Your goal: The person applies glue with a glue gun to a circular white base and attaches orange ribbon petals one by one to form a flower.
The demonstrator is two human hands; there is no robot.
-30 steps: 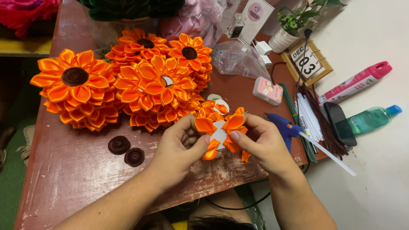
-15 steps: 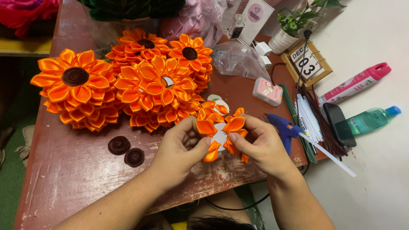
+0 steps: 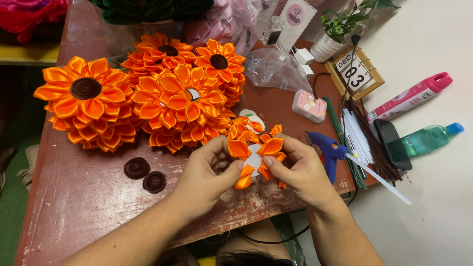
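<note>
While we are pinching the half-built orange ribbon flower (image 3: 255,156) in both hands' closed grip, left hand (image 3: 209,178) and right hand (image 3: 300,170), loose petals are risking slipping askew.

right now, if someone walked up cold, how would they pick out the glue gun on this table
Start at the worn red-brown table and go to its right edge, just past the right hand. The glue gun lies there beside a bundle of green wires. It is the only blue tool, with a long white glue stick poking out of its back.
</note>
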